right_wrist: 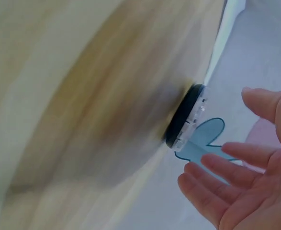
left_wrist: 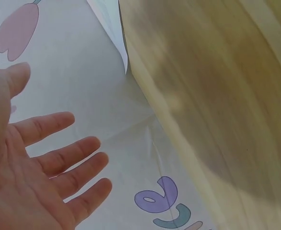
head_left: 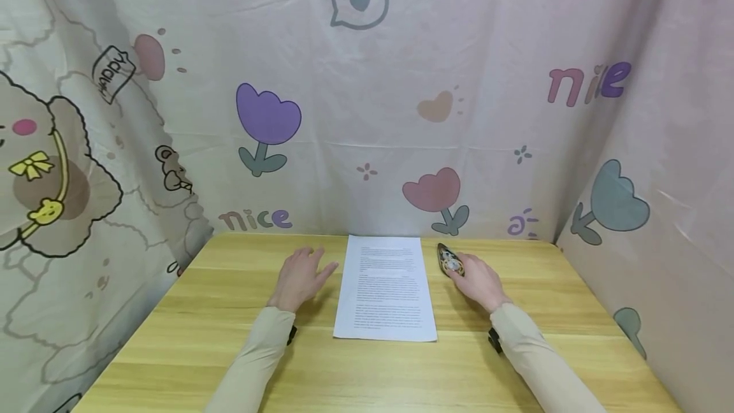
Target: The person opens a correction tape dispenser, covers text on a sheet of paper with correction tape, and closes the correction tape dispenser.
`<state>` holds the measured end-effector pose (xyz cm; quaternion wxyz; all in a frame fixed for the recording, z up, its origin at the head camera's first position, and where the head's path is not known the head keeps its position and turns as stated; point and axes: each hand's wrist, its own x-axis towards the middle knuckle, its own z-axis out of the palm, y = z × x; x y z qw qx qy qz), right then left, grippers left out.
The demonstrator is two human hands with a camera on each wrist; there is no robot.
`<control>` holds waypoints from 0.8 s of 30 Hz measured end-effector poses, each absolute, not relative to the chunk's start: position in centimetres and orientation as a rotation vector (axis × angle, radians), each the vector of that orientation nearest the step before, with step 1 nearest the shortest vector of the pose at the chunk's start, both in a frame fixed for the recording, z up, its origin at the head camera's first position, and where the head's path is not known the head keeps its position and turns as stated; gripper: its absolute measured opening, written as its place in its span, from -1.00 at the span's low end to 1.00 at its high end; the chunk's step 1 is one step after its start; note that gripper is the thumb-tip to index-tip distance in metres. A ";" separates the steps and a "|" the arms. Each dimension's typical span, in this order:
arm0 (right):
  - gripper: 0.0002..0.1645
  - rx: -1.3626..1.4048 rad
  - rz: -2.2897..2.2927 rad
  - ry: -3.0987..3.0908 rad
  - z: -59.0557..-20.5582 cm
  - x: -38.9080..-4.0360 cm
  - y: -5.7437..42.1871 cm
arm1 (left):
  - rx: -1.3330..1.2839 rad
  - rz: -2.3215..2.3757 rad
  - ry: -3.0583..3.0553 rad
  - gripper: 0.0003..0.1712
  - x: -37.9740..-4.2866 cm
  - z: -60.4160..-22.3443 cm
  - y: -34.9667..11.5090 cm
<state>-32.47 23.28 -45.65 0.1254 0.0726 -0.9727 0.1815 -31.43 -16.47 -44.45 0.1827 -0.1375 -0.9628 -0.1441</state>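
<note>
Cropped sleeves (head_left: 252,355), illegible printed sheet (head_left: 385,289)

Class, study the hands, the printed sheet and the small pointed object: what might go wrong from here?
The printed sheet may slide: neither the left hand nor the right hand holds it down, and its far end lies at the edge of the table. The right hand, open beside the pointed object, might knock it.

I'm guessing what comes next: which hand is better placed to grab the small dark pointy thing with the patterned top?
Probably the right hand: it is open, close to that dark pointy thing. The left hand is across the white rectangular printed paper sheet from it.
</note>
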 end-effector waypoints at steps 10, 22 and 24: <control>-0.30 0.130 0.460 -2.928 -46.1 -34.0 23.2 | -0.367 -0.451 -2.762 -0.36 -31.3 -44.0 -15.9; -0.43 0.051 0.439 -2.983 -46.6 -35.3 22.6 | -0.388 -0.519 -2.805 -0.38 -31.7 -44.2 -15.6; -0.43 0.041 0.424 -2.988 -46.6 -35.5 22.5 | -0.384 -0.525 -2.809 -0.37 -31.7 -44.3 -15.6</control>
